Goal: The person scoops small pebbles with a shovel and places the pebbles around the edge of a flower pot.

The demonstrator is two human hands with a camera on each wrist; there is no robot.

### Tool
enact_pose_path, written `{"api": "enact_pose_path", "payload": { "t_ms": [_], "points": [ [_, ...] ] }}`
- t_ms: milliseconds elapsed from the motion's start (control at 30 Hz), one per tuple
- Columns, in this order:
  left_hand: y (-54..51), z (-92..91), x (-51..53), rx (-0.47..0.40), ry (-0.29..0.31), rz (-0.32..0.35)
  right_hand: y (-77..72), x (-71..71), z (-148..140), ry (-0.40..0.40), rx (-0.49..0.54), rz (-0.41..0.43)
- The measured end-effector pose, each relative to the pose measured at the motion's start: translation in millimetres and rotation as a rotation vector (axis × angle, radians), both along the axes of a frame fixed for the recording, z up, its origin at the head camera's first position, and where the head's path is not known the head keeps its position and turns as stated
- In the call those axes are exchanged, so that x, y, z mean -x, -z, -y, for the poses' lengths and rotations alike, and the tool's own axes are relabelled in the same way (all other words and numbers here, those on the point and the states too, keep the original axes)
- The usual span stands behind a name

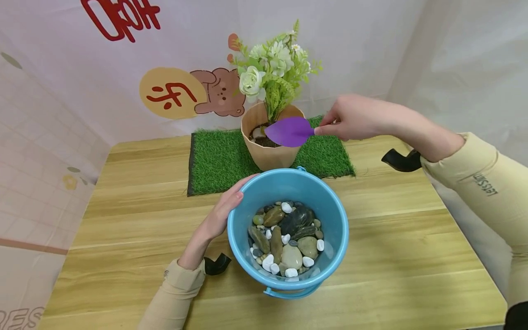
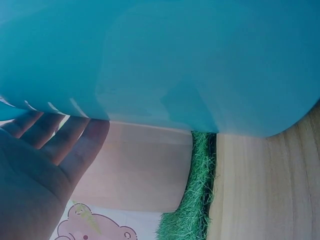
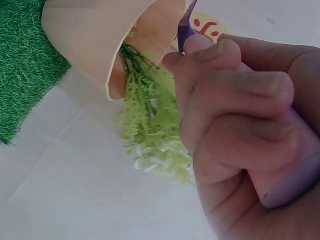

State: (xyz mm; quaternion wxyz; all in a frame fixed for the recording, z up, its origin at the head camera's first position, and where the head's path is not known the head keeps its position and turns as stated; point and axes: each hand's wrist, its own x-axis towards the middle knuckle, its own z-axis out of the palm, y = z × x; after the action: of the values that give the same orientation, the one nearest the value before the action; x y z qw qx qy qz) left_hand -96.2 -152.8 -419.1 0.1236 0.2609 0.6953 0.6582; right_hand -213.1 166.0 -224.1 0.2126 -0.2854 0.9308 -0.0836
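Observation:
My right hand [image 1: 350, 117] grips the pale handle [image 3: 305, 132] of a purple hand trowel [image 1: 290, 132], fingers curled round it. The trowel's blade is over the near rim of a peach flower pot [image 1: 270, 158], hiding part of the dark soil and a pale stone inside. White flowers with green leaves [image 1: 274, 68] stand in the pot. My left hand [image 1: 218, 213] rests against the left side of a blue bucket [image 1: 233, 247], its fingers fairly straight along the outer wall [image 2: 150, 65]. Wet stones [image 1: 291, 256], large and small, lie in the bucket.
The pot stands on a green turf mat [image 1: 218, 158] at the back of the wooden table [image 1: 144, 206]. The bucket's handle [image 1: 293, 294] hangs down at the front. Behind is a pale backdrop with a printed bear [image 1: 222, 94].

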Motion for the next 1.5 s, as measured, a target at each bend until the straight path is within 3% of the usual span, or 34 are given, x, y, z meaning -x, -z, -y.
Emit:
{"api": "enact_pose_path", "payload": {
  "t_ms": [333,533,767,1100,1300,1500],
  "points": [
    [0.8,1.0,0.8,-0.001,0.005,0.000,-7.4,-48.6,-8,0.023,0.035,-0.146],
    [-0.5,2.2,1.1,0.007,-0.006,0.000,-6.2,-70.0,-5,-0.026,0.023,-0.188],
    [-0.1,3.0,0.6,0.024,-0.007,0.013,0.6,-87.2,3,-0.105,0.020,-0.170],
    [0.1,0.9,0.1,0.004,0.004,0.002,33.4,-114.2,25,-0.204,-0.058,-0.173],
    [-0.9,0.0,-0.4,0.000,0.009,0.005,42.2,-119.4,40,-0.273,-0.133,-0.247],
    [1.6,1.1,0.2,0.006,0.008,-0.005,44.9,-130.5,61,-0.383,-0.239,-0.396]
  ]
}}
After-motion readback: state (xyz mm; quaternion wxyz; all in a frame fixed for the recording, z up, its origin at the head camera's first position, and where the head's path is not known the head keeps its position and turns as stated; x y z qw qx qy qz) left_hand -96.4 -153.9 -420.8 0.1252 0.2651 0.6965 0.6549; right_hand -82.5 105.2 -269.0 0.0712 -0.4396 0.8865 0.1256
